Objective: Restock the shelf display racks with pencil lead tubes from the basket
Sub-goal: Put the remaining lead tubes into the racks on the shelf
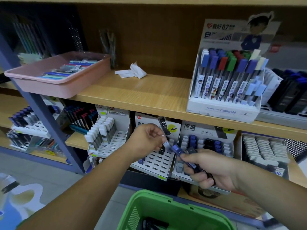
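My left hand (pixel 146 140) pinches a white-capped lead tube (pixel 166 143) over the slotted white display rack (pixel 156 161) on the lower shelf. My right hand (pixel 209 170) grips a bundle of lead tubes (pixel 187 156), blue-capped and black, just right of that rack. A second rack (pixel 207 143) behind it holds blue and black tubes. The green basket (pixel 176 211) stands below my arms with dark tubes inside.
A pink tray (pixel 56 83) of pens overhangs the upper shelf's left end. A tall display of lead tubes (pixel 227 83) stands on the upper shelf at right. Crumpled white paper (pixel 132 72) lies mid-shelf. More racks sit left (pixel 106 135) and right (pixel 264 148). A blue shelf post (pixel 43 110) crosses the left.
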`<move>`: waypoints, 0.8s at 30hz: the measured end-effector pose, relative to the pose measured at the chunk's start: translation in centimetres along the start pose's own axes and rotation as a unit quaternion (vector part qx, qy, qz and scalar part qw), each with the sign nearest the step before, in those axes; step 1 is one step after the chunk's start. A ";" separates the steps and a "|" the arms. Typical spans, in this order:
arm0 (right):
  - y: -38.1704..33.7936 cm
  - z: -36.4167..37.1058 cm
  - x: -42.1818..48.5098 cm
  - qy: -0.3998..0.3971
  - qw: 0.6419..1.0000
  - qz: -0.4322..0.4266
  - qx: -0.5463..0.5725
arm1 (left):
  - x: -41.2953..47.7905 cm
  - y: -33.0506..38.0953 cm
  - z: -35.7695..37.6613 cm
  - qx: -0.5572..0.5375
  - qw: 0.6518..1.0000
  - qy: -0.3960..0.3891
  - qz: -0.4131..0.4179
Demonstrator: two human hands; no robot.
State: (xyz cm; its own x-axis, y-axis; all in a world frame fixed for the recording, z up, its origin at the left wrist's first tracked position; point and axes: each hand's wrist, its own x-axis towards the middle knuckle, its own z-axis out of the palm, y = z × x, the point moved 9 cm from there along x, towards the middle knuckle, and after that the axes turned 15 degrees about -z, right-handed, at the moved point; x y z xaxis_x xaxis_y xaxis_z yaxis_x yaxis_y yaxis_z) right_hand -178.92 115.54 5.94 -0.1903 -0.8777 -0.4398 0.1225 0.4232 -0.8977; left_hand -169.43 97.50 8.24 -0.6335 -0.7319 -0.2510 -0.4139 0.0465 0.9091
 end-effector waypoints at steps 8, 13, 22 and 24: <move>1.2 -1.5 -0.6 0.007 0.999 -0.005 -0.032 | 2.1 0.0 3.5 0.252 0.963 0.040 0.091; 0.5 -2.4 -0.3 0.062 0.995 -0.063 -0.040 | 2.7 0.3 3.6 0.271 0.956 0.033 0.111; 0.2 -2.8 0.5 0.090 0.991 -0.094 -0.021 | 2.6 0.8 4.4 0.327 0.932 0.024 0.152; 0.2 -2.8 0.5 0.091 0.991 -0.094 -0.023 | 2.7 0.8 4.5 0.335 0.930 0.017 0.152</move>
State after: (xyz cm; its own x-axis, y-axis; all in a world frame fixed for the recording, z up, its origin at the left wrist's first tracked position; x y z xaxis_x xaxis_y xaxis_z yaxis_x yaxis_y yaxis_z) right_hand -181.71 115.84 5.47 -0.3778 -0.8891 -0.2584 0.0239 0.2696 -0.9627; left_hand -174.37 98.59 6.81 -0.7713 -0.6365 0.0055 -0.5404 0.6593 0.5227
